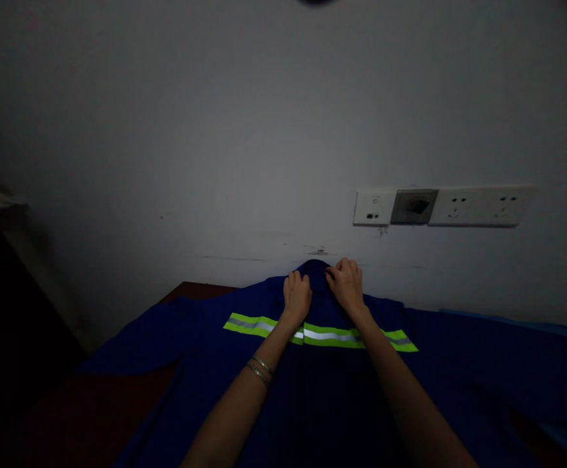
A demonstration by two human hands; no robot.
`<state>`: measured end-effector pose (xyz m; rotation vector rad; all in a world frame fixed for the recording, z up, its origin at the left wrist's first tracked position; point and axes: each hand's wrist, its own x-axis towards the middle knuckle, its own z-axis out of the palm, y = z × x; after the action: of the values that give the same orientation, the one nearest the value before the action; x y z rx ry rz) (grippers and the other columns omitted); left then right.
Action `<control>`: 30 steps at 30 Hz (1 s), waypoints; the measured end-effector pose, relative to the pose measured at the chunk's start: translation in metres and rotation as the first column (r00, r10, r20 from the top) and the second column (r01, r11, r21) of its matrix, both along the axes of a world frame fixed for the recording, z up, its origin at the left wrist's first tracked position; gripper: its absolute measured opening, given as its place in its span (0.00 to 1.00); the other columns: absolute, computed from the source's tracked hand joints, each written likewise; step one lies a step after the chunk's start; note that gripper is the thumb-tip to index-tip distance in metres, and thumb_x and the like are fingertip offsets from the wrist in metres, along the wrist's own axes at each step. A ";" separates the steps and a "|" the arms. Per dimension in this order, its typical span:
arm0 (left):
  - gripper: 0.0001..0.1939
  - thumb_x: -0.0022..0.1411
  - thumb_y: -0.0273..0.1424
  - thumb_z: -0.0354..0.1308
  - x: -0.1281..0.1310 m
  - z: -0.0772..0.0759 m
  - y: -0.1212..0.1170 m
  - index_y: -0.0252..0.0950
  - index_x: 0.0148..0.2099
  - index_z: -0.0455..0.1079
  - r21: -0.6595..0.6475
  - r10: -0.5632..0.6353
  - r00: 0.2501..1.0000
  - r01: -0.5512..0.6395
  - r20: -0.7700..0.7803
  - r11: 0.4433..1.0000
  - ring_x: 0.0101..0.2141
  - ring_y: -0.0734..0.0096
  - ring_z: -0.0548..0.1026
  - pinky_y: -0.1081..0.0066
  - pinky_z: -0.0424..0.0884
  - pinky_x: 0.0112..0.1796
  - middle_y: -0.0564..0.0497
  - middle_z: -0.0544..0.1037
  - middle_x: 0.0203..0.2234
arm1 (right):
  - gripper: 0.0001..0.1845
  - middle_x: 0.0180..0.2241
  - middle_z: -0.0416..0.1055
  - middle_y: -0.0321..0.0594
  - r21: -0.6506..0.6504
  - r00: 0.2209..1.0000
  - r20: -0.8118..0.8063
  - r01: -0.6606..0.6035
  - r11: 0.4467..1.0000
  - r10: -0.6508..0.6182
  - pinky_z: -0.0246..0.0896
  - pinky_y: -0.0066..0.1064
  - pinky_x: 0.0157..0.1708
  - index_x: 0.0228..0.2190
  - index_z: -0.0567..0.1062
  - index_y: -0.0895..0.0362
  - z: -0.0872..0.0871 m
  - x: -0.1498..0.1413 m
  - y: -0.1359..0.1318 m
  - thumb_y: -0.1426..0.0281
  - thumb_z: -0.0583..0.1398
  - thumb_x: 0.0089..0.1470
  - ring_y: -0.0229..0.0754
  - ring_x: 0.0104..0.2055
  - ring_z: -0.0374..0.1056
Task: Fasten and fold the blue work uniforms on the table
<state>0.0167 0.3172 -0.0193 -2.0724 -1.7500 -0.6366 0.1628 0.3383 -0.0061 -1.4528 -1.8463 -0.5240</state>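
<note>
A blue work jacket (244, 364) lies spread out with its collar towards the wall and its sleeves out to both sides. Across its chest runs a yellow-green reflective strip (336, 336) with a silver middle. My left hand (297, 296) has its fingers curled on the left side of the collar, closed on the cloth. On the other side of the collar, my right hand (346, 283) pinches the edge between thumb and fingers. Two bracelets (261, 369) circle my left wrist. Dim light hides the lower part of the jacket.
Under the jacket is a dark red tabletop (98, 403). A pale wall (215, 130) rises right behind the collar, with a row of sockets (478, 207) at the right. At the far left stands a dark shape (10, 312) that I cannot make out.
</note>
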 end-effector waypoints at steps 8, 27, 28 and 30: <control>0.10 0.60 0.28 0.51 -0.024 0.020 0.019 0.37 0.44 0.67 0.062 0.013 1.000 -0.015 0.024 0.998 0.42 0.63 0.62 0.66 0.60 0.42 0.46 0.65 0.39 | 0.10 0.36 0.61 0.47 -0.034 0.995 0.056 0.088 0.996 -0.086 0.46 0.40 0.39 0.36 0.75 0.54 -0.013 0.003 0.002 0.68 0.56 0.52 0.50 0.42 0.52; 0.16 0.58 0.23 0.49 -0.057 0.028 0.042 0.39 0.45 0.72 0.051 -0.014 0.991 0.007 0.132 0.999 0.42 0.60 0.64 0.64 0.59 0.41 0.45 0.71 0.35 | 0.12 0.35 0.71 0.44 -0.012 0.993 -0.044 -0.112 0.994 0.112 0.53 0.37 0.41 0.38 0.75 0.54 -0.007 0.018 0.020 0.73 0.55 0.53 0.47 0.41 0.59; 0.17 0.57 0.23 0.48 -0.058 0.030 0.042 0.39 0.45 0.73 0.034 -0.012 0.991 0.007 0.137 0.999 0.42 0.59 0.64 0.64 0.59 0.41 0.45 0.72 0.35 | 0.12 0.34 0.72 0.43 -0.043 0.985 -0.068 -0.160 0.986 0.157 0.54 0.36 0.41 0.38 0.76 0.54 -0.004 0.021 0.022 0.73 0.55 0.53 0.47 0.41 0.60; 0.18 0.57 0.22 0.48 -0.063 0.035 0.043 0.39 0.44 0.73 0.000 -0.017 0.990 0.018 0.143 1.000 0.41 0.59 0.65 0.64 0.60 0.41 0.45 0.74 0.36 | 0.13 0.34 0.74 0.42 -0.099 0.966 -0.127 -0.237 0.966 0.224 0.55 0.36 0.43 0.36 0.77 0.55 0.002 0.025 0.025 0.74 0.54 0.52 0.45 0.41 0.63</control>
<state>-0.0458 0.3600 0.0161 -2.0911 -1.8102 -0.8081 0.1874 0.3632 -0.0038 -1.2883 -1.9461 -0.2195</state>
